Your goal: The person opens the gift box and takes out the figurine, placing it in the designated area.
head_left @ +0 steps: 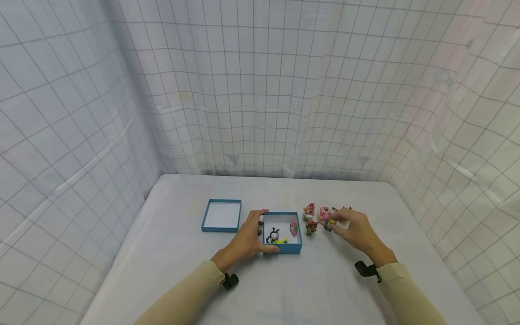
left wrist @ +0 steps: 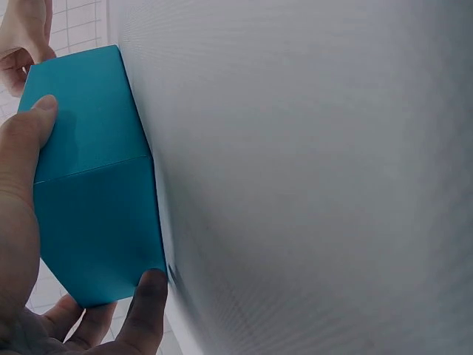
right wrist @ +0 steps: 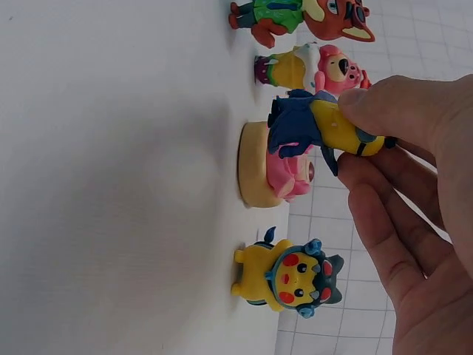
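Observation:
With thumb on the front wall and fingers round the left and back sides, my left hand (head_left: 247,237) grips an open blue box (head_left: 290,248). Inside the box lie small toy figures, including a pink one (head_left: 294,228) and a dark round one (head_left: 274,235). My right hand (head_left: 358,231) pinches a yellow and blue minion figurine (right wrist: 336,127) between thumb and fingers, tilted and apart from the table. Close by stand a pink figure on a round tan base (right wrist: 255,164), a yellow figure with a dark hood (right wrist: 290,275), and a fox figure (right wrist: 277,16).
A shallow blue box lid (head_left: 221,229), white inside, lies left of the box. A pink figure in a yellow outfit (right wrist: 288,69) stands among the toys on the right. White gridded curtains (head_left: 260,90) surround the white table (head_left: 284,289).

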The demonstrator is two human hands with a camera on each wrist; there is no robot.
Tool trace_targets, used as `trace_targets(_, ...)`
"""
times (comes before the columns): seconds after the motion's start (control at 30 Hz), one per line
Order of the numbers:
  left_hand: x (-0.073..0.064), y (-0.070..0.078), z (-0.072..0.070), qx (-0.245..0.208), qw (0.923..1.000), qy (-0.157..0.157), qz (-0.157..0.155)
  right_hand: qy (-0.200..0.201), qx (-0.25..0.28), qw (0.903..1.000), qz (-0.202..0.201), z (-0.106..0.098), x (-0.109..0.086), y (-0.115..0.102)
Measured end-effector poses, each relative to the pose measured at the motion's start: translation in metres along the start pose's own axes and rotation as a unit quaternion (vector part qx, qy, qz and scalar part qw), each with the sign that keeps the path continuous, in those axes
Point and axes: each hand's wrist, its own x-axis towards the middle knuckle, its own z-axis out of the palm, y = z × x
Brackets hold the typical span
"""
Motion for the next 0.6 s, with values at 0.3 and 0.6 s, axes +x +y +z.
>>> trace_targets(0.3, 0.001, -0.002, 0.0, -0.002, 1.0, 0.003, 0.004, -0.031, 0.011, 0.9994, 0.012, 0.007, -0.005, 0.005)
trace_targets(0.6, 0.001, -0.003, 0.0, -0.001, 1.0, 0.004, 0.003, -0.03, 0.016, 0.9994, -0.01, 0.012, -0.008, 0.004)
